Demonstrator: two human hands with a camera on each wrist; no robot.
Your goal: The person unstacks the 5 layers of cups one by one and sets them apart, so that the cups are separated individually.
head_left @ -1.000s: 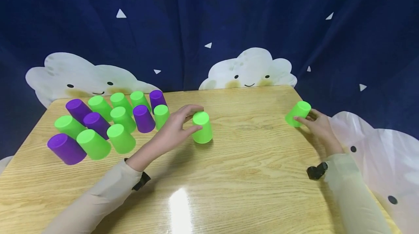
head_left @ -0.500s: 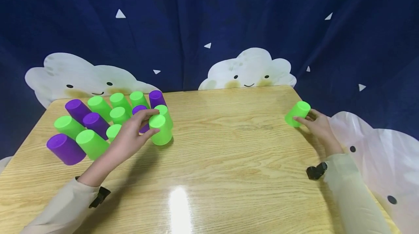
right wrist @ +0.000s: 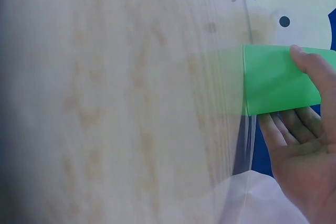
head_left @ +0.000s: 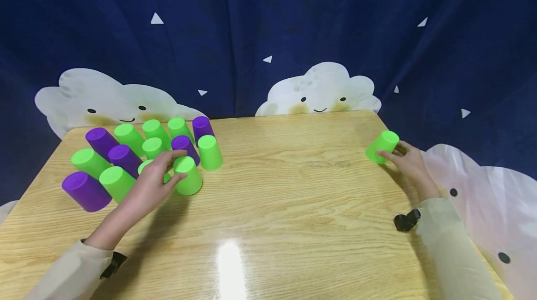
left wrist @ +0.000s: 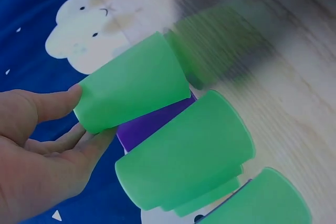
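My left hand [head_left: 153, 179] pinches an upside-down green cup [head_left: 189, 176] between thumb and fingers, at the right front of a group of cups. In the left wrist view the same green cup [left wrist: 134, 85] sits at the fingertips, close to a purple cup [left wrist: 149, 124] and another green cup [left wrist: 186, 153]. Whether its rim touches the table cannot be told. Far to the right, my right hand [head_left: 413, 167] grips a second upside-down green cup [head_left: 382, 147]. The right wrist view shows the thumb on top of this green cup [right wrist: 281, 80] and fingers beneath.
Several upturned green and purple cups, among them a purple cup [head_left: 86, 191] in front and a green cup [head_left: 210, 153] at the right end, stand in rows on the left of the wooden table [head_left: 293, 225]. A dark blue curtain [head_left: 235, 34] with clouds hangs behind.
My left hand has carried its green cup leftward from mid-table to the group, then slightly further left and nearer to me. The right hand and its cup have stayed put.
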